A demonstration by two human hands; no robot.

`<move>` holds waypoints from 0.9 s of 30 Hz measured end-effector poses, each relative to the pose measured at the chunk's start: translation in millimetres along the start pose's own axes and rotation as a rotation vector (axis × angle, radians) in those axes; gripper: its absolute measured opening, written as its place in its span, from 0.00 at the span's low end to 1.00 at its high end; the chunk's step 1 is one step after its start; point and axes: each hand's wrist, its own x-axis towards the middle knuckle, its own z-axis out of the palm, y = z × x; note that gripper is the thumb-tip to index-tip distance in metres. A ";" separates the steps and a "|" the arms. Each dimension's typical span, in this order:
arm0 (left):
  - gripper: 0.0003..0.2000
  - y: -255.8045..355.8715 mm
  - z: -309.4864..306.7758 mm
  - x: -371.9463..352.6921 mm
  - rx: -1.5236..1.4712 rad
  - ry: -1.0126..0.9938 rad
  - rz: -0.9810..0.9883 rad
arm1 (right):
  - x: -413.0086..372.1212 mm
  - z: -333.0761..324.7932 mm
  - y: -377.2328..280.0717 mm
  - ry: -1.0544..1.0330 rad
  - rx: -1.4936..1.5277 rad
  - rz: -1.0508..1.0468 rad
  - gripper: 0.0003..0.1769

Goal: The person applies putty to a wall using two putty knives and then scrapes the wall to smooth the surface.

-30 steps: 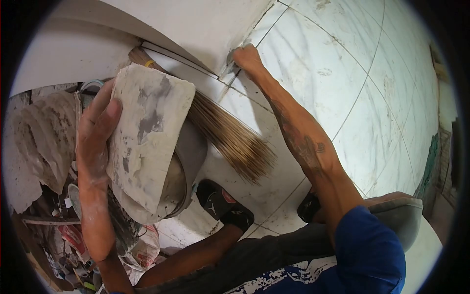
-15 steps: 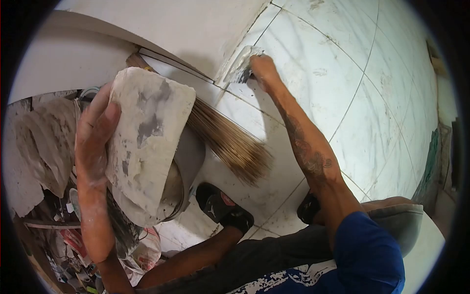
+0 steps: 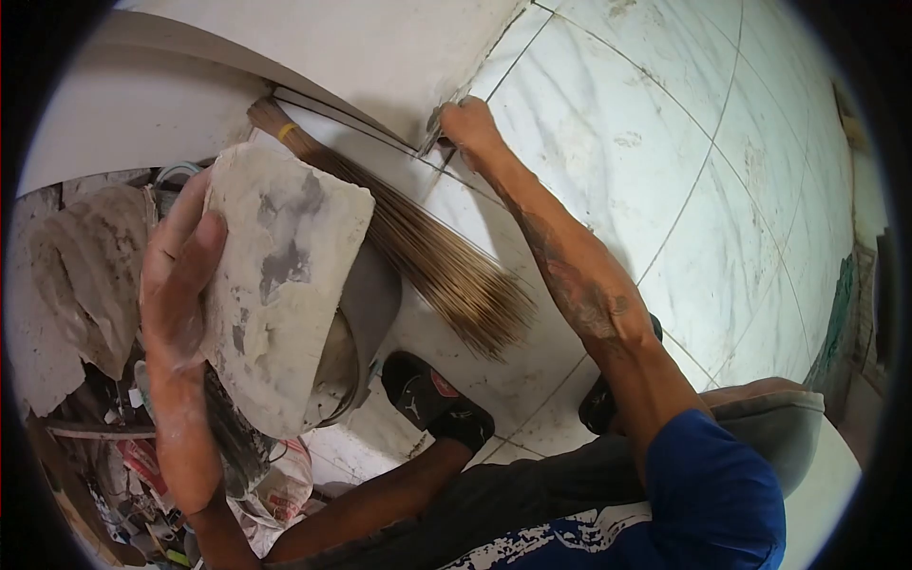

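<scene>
My left hand (image 3: pixel 180 275) grips the edge of a flat board (image 3: pixel 285 275) caked with pale putty and grey patches, its thumb lying along the near side. The board is tilted above a grey bucket (image 3: pixel 375 294). Closed around a putty knife (image 3: pixel 433 128), my right hand (image 3: pixel 467 125) is at the bottom corner of the white wall (image 3: pixel 380 57), close to the floor tiles. Only a small part of the knife's blade shows; the hand hides its handle. Between the two hands lies a stick broom (image 3: pixel 427 256) with a yellow band near its top.
Marble-patterned tiles (image 3: pixel 684 228) cover the floor to the right. On the left is a heap of clutter (image 3: pixel 123 475) with a dirty, pale crumpled sack (image 3: pixel 90 275) above it. My feet in black slippers (image 3: pixel 432 399) stand below the broom.
My right hand has moved left with the putty knife, up against the wall's corner; the putty-covered blade that showed before is now mostly hidden. The board in my left hand has shifted slightly left.
</scene>
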 end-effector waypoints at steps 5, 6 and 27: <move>0.27 0.9 4.6 5.5 0.047 0.025 -0.048 | -35.1 -42.4 -17.7 0.015 0.373 0.021 0.10; 0.26 1.3 5.9 6.2 0.041 0.026 -0.051 | -35.2 -52.3 -13.2 0.023 0.431 0.012 0.09; 0.26 -0.5 1.0 4.4 0.043 -0.037 -0.034 | 11.3 -1.1 17.7 0.051 -0.206 -0.089 0.15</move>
